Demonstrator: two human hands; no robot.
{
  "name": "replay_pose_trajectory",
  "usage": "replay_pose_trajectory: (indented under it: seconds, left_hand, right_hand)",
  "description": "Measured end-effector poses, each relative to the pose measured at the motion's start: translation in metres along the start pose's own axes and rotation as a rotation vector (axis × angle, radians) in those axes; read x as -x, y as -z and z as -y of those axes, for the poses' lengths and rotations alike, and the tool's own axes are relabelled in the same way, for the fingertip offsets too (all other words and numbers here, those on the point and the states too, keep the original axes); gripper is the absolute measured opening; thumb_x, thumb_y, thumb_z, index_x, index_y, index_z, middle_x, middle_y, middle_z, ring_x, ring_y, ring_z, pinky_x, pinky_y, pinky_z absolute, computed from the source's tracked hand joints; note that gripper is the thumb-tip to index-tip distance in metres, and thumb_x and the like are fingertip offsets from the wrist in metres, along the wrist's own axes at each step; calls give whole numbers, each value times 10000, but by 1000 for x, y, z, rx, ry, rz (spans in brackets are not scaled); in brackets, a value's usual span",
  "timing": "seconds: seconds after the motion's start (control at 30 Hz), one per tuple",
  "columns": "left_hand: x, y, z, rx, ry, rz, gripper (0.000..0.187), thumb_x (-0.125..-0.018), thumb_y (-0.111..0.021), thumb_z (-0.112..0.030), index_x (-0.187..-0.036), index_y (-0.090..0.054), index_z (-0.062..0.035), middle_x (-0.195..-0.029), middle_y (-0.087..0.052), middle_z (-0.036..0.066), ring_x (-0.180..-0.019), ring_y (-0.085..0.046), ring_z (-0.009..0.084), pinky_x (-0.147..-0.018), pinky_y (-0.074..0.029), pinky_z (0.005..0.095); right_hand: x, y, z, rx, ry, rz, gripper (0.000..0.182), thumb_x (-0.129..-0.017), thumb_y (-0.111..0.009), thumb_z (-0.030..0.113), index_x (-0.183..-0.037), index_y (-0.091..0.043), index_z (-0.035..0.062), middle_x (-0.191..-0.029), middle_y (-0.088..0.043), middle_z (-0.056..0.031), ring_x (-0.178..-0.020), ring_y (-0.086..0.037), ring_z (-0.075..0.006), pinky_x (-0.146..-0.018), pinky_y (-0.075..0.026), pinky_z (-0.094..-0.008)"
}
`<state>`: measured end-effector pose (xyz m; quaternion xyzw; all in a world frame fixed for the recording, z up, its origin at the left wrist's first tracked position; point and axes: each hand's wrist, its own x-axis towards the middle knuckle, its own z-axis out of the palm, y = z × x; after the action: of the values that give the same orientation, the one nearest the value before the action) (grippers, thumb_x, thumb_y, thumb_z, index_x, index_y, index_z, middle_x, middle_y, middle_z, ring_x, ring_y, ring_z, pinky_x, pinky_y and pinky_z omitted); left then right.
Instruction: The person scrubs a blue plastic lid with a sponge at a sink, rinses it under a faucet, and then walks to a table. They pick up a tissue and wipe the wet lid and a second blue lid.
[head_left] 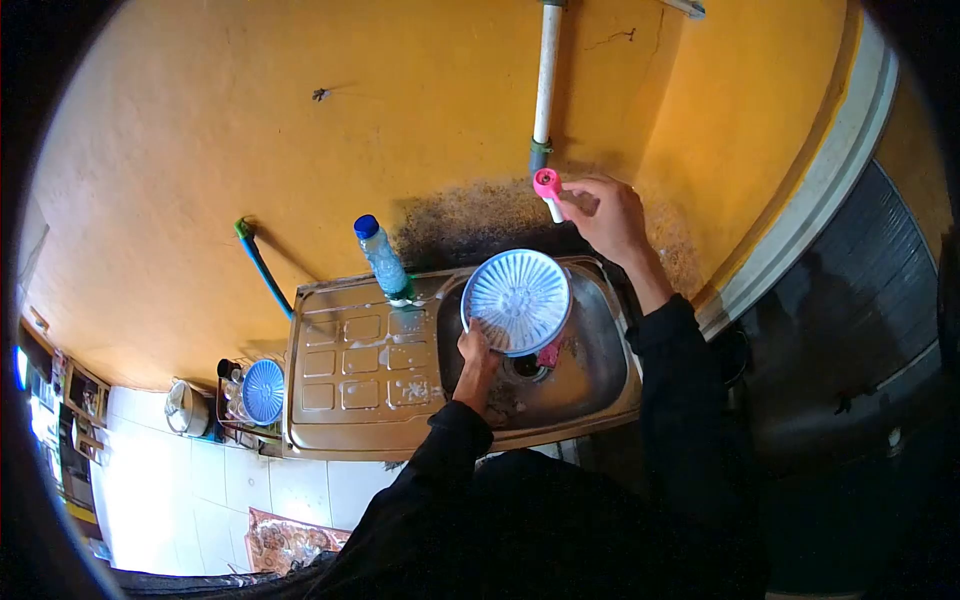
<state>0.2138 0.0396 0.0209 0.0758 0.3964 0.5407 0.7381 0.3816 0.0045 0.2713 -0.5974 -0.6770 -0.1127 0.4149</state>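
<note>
My left hand grips the lower left edge of a round blue-and-white ribbed plate, tilted over the sink basin. At the wall, my right hand has its thumb and fingers closed at the pink tap, which has a white spout. No stream of water can be made out below it. A pink-red item, partly hidden by the plate, lies near the drain. A clear bottle with a blue cap and green liquid at its base stands on the drainboard.
A white pipe runs down the yellow wall to the tap. Left of the sink are a blue hose, a rack with a blue plate, and a pot. A patterned mat lies on the tiled floor.
</note>
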Motion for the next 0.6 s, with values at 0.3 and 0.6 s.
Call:
replay_pose_trajectory:
  seconds: [0.3, 0.6]
  left_hand:
    - [-5, 3, 1, 68, -20, -33, 269, -887, -372, -170, -1047, -443, 35, -961, -530, 117, -839, -549, 257, -713, -472, 401]
    - [12, 3, -6, 40, -69, -49, 254, -878, -385, -143, -1051, -455, 29, -964, -531, 118, -830, -549, 240, -709, -468, 383]
  right_hand:
    - [-4, -7, -19, 135, 40, -239, 190, -712, -597, 125, -897, -599, 80, -818, -570, -102, -778, -547, -287, -661, -443, -355]
    - [45, -100, -54, -502, -334, -453, 210, -838, -488, 139, -1002, -545, 21, -882, -569, -107, -708, -566, -172, -609, -443, -304]
